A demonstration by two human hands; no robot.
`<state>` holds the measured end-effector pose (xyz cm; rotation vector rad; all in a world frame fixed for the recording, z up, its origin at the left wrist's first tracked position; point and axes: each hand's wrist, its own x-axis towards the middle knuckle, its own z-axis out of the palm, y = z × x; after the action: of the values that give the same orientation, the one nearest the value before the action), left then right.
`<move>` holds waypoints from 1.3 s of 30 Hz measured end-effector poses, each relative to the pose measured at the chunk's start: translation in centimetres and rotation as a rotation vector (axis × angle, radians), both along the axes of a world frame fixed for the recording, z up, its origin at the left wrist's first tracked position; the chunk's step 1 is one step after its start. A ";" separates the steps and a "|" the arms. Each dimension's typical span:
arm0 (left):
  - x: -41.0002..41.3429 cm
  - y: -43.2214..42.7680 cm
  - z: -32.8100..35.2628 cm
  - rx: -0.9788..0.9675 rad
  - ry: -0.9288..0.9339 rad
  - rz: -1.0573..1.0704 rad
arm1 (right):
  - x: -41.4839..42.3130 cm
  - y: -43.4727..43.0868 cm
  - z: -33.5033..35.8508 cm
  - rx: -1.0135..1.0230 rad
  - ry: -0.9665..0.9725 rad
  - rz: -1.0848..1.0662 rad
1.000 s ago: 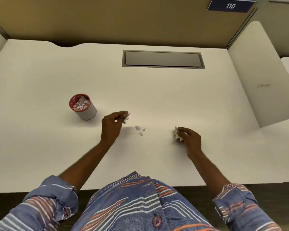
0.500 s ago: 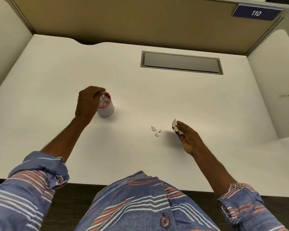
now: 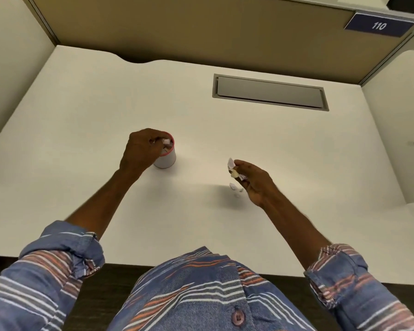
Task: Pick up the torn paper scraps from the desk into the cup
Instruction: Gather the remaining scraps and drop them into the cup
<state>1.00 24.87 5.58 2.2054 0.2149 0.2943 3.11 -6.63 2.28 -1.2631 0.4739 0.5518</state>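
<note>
A white cup point(image 3: 168, 159) with a red rim stands on the white desk point(image 3: 81, 130), left of centre, with torn scraps inside. My left hand point(image 3: 140, 149) hovers over its mouth, covering the left part of the rim, fingers curled around small white paper scraps point(image 3: 165, 141). My right hand point(image 3: 255, 181) is raised to the right of the cup, pinching a bunch of paper scraps point(image 3: 232, 167). Just below its fingertips, a few loose scraps point(image 3: 234, 187) lie on the desk.
A grey recessed cable hatch point(image 3: 270, 91) is set into the desk's far side. Beige partition walls enclose the desk at the back and both sides, with a blue "110" sign point(image 3: 379, 26) at upper right. The desk's front edge point(image 3: 129, 261) runs just before my shirt.
My left hand carried its scraps from the desk's middle leftward to the cup and now sits over its mouth. My right hand lifted off the desk with its scraps and drifted left toward the loose pieces.
</note>
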 end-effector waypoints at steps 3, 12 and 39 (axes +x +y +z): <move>0.3 0.5 0.1 -0.119 -0.007 0.048 | 1.2 4.7 1.6 0.017 -0.064 0.076; 0.3 1.2 -0.2 -0.322 0.027 0.108 | 4.3 17.0 4.3 -0.255 -0.359 0.326; -0.8 2.2 0.1 0.105 0.001 -0.096 | 4.7 19.2 4.8 -0.865 -0.929 0.707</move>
<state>0.22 27.08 5.70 2.3115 0.0955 0.2563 7.83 12.61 7.03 -2.3513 -0.6292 0.2570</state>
